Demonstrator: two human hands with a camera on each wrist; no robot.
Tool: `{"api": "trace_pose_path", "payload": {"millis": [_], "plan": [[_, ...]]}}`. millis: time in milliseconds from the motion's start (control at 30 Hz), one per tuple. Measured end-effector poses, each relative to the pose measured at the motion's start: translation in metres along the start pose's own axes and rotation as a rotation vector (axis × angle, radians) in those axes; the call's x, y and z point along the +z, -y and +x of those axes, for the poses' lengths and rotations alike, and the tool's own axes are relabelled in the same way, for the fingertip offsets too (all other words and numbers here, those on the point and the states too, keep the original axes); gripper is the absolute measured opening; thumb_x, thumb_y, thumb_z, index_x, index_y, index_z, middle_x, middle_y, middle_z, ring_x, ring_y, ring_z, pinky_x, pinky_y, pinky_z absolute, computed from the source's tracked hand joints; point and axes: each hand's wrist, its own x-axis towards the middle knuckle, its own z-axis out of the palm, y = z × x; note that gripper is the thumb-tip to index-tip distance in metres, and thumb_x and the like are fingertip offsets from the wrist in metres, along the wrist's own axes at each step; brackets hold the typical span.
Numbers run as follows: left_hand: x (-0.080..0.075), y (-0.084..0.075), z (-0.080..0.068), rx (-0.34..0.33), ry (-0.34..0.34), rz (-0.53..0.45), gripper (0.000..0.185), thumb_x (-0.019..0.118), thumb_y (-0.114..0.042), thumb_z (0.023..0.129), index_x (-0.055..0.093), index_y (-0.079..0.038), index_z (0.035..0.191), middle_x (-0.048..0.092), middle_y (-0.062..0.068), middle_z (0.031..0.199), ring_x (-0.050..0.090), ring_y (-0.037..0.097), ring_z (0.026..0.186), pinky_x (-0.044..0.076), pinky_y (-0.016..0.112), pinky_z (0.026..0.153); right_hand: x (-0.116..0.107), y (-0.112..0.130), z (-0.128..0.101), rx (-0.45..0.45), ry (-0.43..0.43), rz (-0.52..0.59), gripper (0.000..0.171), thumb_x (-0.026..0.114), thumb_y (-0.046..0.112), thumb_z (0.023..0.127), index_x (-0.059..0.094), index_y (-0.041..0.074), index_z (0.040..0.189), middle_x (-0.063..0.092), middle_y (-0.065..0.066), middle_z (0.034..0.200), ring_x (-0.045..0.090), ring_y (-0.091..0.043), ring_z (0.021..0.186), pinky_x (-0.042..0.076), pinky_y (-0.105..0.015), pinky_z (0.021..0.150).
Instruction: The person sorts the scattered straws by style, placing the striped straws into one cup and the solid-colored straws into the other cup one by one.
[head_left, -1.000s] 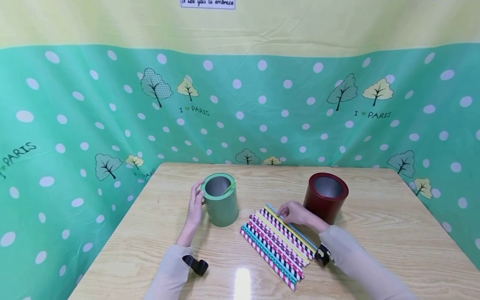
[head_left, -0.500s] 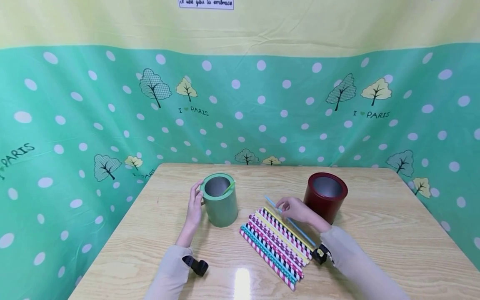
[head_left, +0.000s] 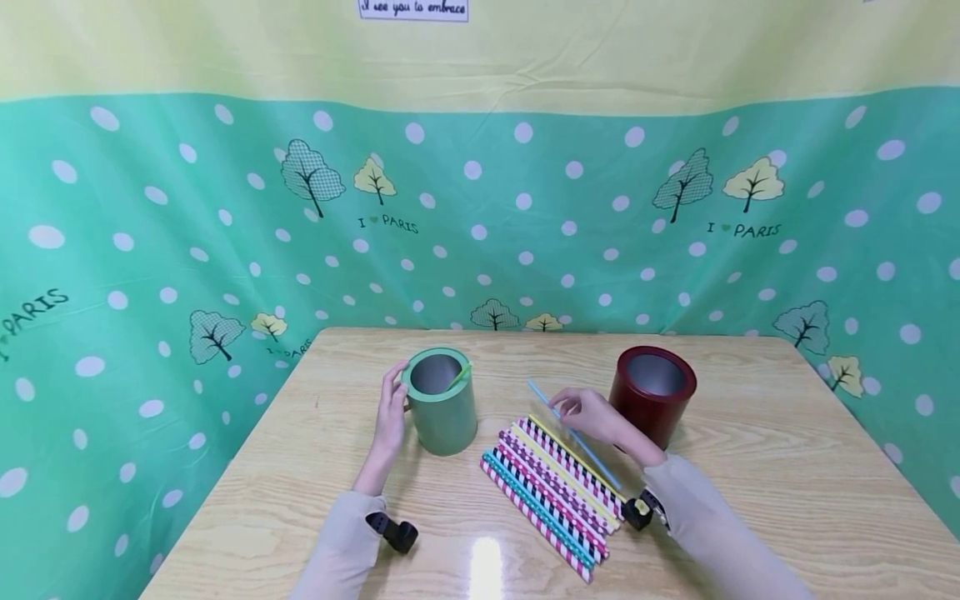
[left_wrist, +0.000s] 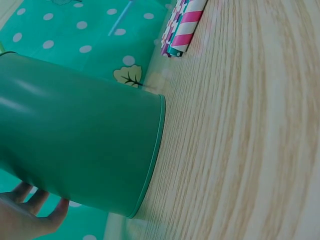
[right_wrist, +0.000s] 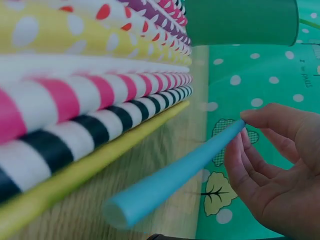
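Observation:
My right hand point(head_left: 583, 414) pinches a light blue straw point(head_left: 577, 438) and holds it tilted above a row of patterned paper straws point(head_left: 551, 486) lying side by side on the wooden table point(head_left: 750, 467). In the right wrist view the blue straw point(right_wrist: 170, 174) runs from my fingertips point(right_wrist: 250, 116) toward the camera, over the striped straws point(right_wrist: 75, 90). My left hand point(head_left: 392, 412) rests against the left side of a green cylindrical can point(head_left: 441, 400), which stands upright with a green straw point(head_left: 459, 375) leaning inside. The left wrist view shows the green can point(left_wrist: 80, 140) close up with my fingers point(left_wrist: 30, 210) behind it.
A dark red can point(head_left: 652, 392) stands upright just behind my right hand. A green polka-dot cloth point(head_left: 525, 217) walls the table on three sides. Bare wood lies to the right of the red can and along the front edge.
My right hand has lifted the blue straw off the far end of the row and raised it, tilting its far tip upward and left. The left hand has stayed at the green can.

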Motion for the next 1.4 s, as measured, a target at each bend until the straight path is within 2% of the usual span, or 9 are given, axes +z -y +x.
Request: {"api": "trace_pose_path", "payload": {"millis": [200,400,533,600,700,767,967,1200,1400], "plan": [[0.0,0.001,-0.001,-0.006,-0.009,0.011,0.039,0.028,-0.012,0.093,0.031,-0.003,0.132,0.044,0.025,0.118,0.043,0.015,0.091,0.036,0.043,0.081,0.003,0.008,0.0,0.022,-0.033,0.1,0.026,0.054,0.003,0.083,0.058,-0.001,0.109,0.058,-0.01,0.087,0.054,-0.016,0.072,0.048,-0.028,0.06],[0.001,0.001,-0.001,-0.007,-0.007,0.004,0.04,0.028,-0.012,0.093,0.031,-0.003,0.132,0.045,0.025,0.117,0.044,0.014,0.09,0.036,0.042,0.081,0.006,0.015,0.001,0.005,-0.09,0.215,0.029,0.053,0.0,0.082,0.056,-0.002,0.11,0.058,-0.014,0.087,0.057,-0.02,0.072,0.05,-0.033,0.061],[0.001,0.002,-0.001,-0.008,-0.006,-0.009,0.04,0.028,-0.011,0.093,0.031,-0.003,0.132,0.043,0.025,0.119,0.044,0.024,0.098,0.035,0.043,0.082,0.007,0.028,-0.002,0.005,-0.127,0.296,0.029,0.055,-0.002,0.082,0.055,-0.004,0.111,0.058,-0.022,0.092,0.058,-0.031,0.078,0.051,-0.036,0.063],[0.001,0.002,-0.001,-0.011,0.001,-0.015,0.04,0.028,-0.012,0.093,0.03,-0.003,0.132,0.041,0.024,0.122,0.043,0.03,0.104,0.035,0.044,0.083,0.009,0.032,-0.002,0.009,-0.144,0.336,0.031,0.056,-0.002,0.081,0.054,-0.006,0.112,0.058,-0.024,0.095,0.058,-0.032,0.08,0.051,-0.036,0.064],[0.001,0.0,-0.002,-0.015,0.006,-0.012,0.04,0.027,-0.012,0.094,0.03,-0.003,0.133,0.039,0.023,0.124,0.04,0.034,0.109,0.034,0.046,0.084,0.011,0.038,-0.002,0.001,-0.168,0.374,0.033,0.057,-0.002,0.081,0.052,-0.008,0.113,0.056,-0.026,0.096,0.058,-0.03,0.079,0.051,-0.038,0.065],[0.0,-0.001,-0.002,-0.01,0.009,-0.003,0.04,0.026,-0.012,0.094,0.029,-0.002,0.133,0.04,0.025,0.123,0.04,0.035,0.108,0.035,0.046,0.084,0.014,0.034,0.001,-0.001,-0.187,0.401,0.035,0.059,0.0,0.08,0.051,-0.007,0.114,0.057,-0.024,0.096,0.059,-0.024,0.078,0.051,-0.037,0.065],[0.0,0.001,0.0,-0.003,0.005,0.007,0.04,0.027,-0.012,0.094,0.03,-0.002,0.132,0.043,0.027,0.118,0.042,0.034,0.104,0.035,0.044,0.083,0.02,0.043,0.002,0.011,-0.252,0.449,0.035,0.059,-0.001,0.08,0.052,-0.005,0.114,0.058,-0.02,0.095,0.06,-0.018,0.076,0.051,-0.032,0.065],[-0.003,0.023,0.008,0.003,0.01,-0.005,0.04,0.028,-0.016,0.095,0.031,-0.008,0.134,0.043,0.02,0.122,0.043,0.029,0.104,0.036,0.04,0.081,0.025,0.058,0.002,0.033,-0.306,0.523,0.038,0.059,-0.001,0.08,0.05,-0.002,0.117,0.058,-0.018,0.097,0.059,-0.016,0.076,0.051,-0.028,0.064],[-0.003,0.03,0.01,0.03,-0.001,0.012,0.041,0.028,-0.021,0.095,0.032,-0.01,0.134,0.046,0.02,0.117,0.045,0.021,0.097,0.036,0.041,0.081,0.027,0.068,0.002,0.026,-0.33,0.608,0.039,0.058,-0.002,0.079,0.051,0.002,0.118,0.057,-0.016,0.095,0.059,-0.016,0.076,0.051,-0.029,0.066]]}}
